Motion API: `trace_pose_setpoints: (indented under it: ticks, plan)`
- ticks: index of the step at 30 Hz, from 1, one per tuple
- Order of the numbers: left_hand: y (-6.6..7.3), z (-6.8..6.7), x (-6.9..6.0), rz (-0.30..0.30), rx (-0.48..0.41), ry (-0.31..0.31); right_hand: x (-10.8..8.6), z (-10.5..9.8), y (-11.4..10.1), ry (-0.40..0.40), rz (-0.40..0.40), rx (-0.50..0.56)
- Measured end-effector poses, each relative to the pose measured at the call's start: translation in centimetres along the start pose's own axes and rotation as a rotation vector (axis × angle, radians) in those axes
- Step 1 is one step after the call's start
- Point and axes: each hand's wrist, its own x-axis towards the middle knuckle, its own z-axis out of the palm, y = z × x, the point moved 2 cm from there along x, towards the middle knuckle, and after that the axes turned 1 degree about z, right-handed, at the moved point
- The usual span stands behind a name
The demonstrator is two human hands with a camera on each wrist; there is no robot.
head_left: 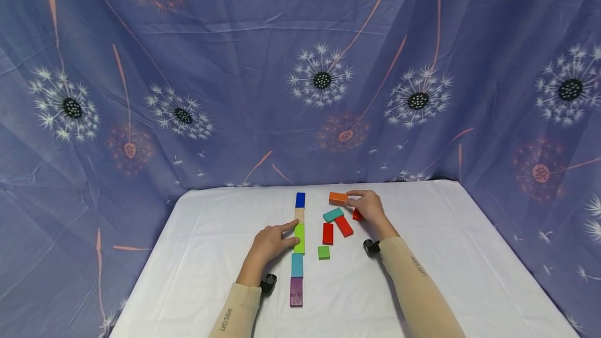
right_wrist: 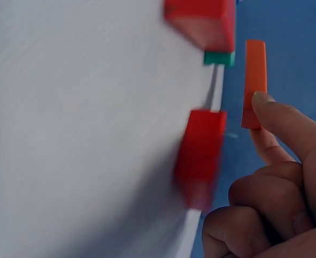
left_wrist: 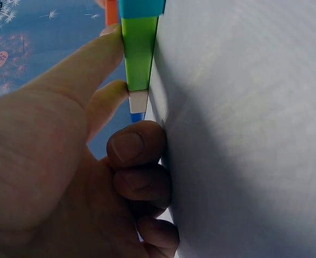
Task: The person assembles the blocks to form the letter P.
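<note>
- Broadly, a blue dandelion-print cloth [head_left: 244,93] hangs behind the desk [head_left: 188,254], which is white on top.
- The left hand [head_left: 269,244] has its grip spread, thumb and index finger touching the left side of the lime block [head_left: 299,239]; its other fingers curl low over the desk.
- The right hand [head_left: 368,206] has its grip pinching one end of the orange block [head_left: 337,198], held off the desk.
- Lined up end to end from near to far: purple block [head_left: 296,293], light blue block [head_left: 297,266], lime block, beige block [head_left: 299,216], dark blue block [head_left: 300,200].
- Right of these lie three red blocks [head_left: 327,234], one partly hidden by the right hand.
- A teal block [head_left: 333,215] lies just beside the middle red one.
- A small green block [head_left: 324,253] sits nearer the person.
</note>
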Motion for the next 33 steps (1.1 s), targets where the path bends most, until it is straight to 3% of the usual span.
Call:
trace_pose_setpoints:
  ticks: [13, 19, 33]
  plan:
    - [0.2, -0.1, -0.1, -0.009, 0.000, -0.005, 0.3, 1.7, -3.4, -0.030, -0.031, 0.028]
    - [0.1, 0.0, 0.0, 0.000, 0.000, -0.002, 0.8, 3.0, -3.5, -0.062, -0.015, 0.060]
    - [0.2, -0.1, -0.1, -0.006, 0.011, -0.013, 1.2, 5.0, -3.5, -0.048, -0.063, 0.012]
